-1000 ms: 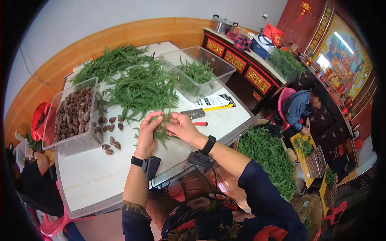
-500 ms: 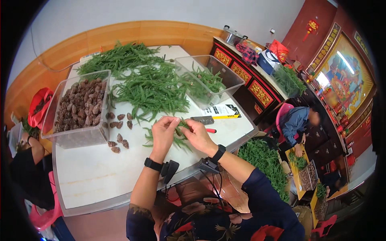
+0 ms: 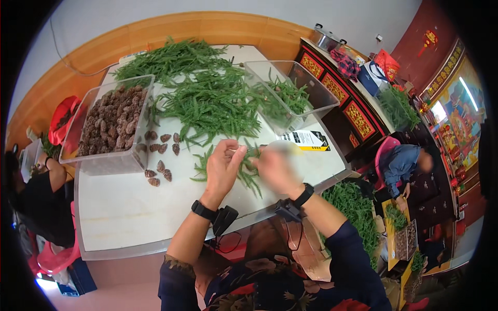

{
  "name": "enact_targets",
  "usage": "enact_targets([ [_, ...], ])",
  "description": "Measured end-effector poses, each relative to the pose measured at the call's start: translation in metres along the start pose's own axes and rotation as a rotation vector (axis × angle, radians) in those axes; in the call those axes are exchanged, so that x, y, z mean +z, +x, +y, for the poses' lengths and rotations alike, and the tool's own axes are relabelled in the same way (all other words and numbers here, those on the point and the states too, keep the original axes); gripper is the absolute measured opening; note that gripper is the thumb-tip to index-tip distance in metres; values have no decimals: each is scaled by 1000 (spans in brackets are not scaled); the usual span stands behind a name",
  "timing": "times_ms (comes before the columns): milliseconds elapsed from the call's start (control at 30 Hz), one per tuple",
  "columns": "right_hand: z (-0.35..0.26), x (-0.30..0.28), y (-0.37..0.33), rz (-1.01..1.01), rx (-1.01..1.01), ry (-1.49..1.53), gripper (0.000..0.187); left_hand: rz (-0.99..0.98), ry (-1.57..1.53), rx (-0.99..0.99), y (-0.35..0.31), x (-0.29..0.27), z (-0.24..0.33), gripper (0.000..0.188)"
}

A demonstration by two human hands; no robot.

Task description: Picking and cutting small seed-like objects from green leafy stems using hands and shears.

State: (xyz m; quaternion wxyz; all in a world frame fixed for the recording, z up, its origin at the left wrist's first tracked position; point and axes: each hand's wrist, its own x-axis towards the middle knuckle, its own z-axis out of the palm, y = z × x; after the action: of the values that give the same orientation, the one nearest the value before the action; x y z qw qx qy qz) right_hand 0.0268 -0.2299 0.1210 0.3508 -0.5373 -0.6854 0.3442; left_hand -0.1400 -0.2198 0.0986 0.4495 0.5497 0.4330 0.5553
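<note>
My left hand [image 3: 224, 167] is closed, thumb against fingers, on a green sprig [image 3: 250, 167] whose feathery leaves hang between my hands above the white table [image 3: 135, 217]. Motion smears my right hand [image 3: 279, 170], just right of the sprig; its fingers do not show clearly. It covers part of a white, black and yellow package [image 3: 311, 139]. Loose pine cones [image 3: 161, 147] lie left of my hands, beside a clear plastic bin [image 3: 116, 165] heaped with brown pine cones [image 3: 111, 119]. Ahead spreads a pile of green sprigs [image 3: 207, 103].
A second clear bin [image 3: 324, 106] with some sprigs stands at the table's far right. More greenery [image 3: 350, 212] is heaped low on the right. One person [image 3: 402, 168] works at the right with sprigs, another [image 3: 44, 202] at the left. A carved cabinet [image 3: 358, 116] stands behind.
My right hand has moved away from the left and blurred, now covering the dark bundle and red-tipped tool seen before. The whole view has shifted slightly.
</note>
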Motion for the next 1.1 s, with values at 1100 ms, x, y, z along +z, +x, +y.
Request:
enact_targets([
  [1100, 190, -65, 171, -66, -206, -676, 8, 344, 1299, -69, 129, 36, -116, 19],
])
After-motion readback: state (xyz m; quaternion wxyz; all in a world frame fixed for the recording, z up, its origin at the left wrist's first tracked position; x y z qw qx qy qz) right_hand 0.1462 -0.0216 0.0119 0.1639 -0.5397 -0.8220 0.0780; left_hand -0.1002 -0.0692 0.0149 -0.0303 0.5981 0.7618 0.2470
